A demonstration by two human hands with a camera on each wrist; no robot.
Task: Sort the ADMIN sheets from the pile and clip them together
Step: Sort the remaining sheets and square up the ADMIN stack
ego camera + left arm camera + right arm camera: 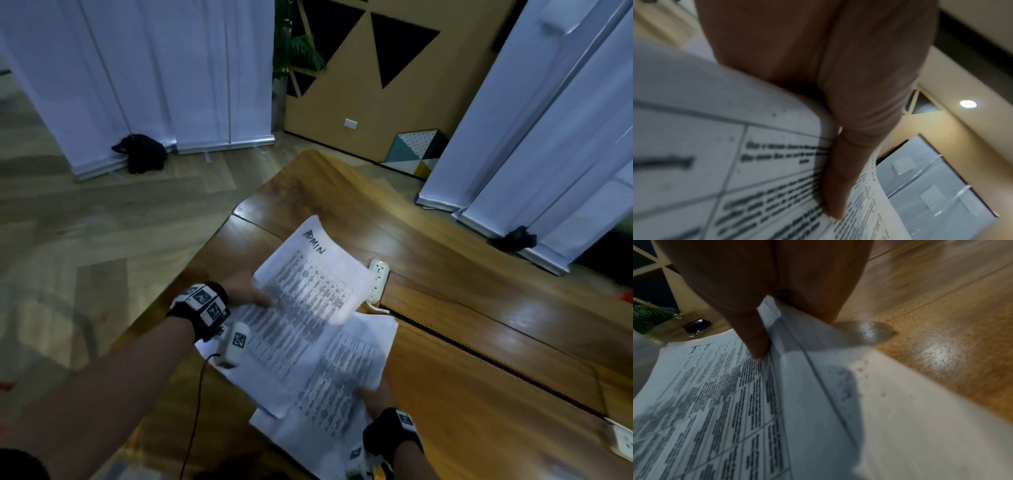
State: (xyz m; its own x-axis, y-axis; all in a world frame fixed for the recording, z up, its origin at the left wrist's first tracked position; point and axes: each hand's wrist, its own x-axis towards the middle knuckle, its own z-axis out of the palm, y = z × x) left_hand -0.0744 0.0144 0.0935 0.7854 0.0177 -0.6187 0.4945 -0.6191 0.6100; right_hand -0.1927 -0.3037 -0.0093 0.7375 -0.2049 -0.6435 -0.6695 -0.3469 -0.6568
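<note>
On the wooden table (pixel 462 308), the left hand (pixel 245 291) pinches the ADMIN sheet (pixel 311 274) by its near-left edge, thumb (pixel 838 186) pressed on the print, holding it lifted and curled above the pile (pixel 308 370). The right hand (pixel 373 394) grips the pile's near-right edge, thumb on top, fingers beneath. A white power strip (pixel 378 279) lies just behind the papers, partly hidden by the raised sheet. White roll-up banners (pixel 154 85) stand on the floor beyond.
</note>
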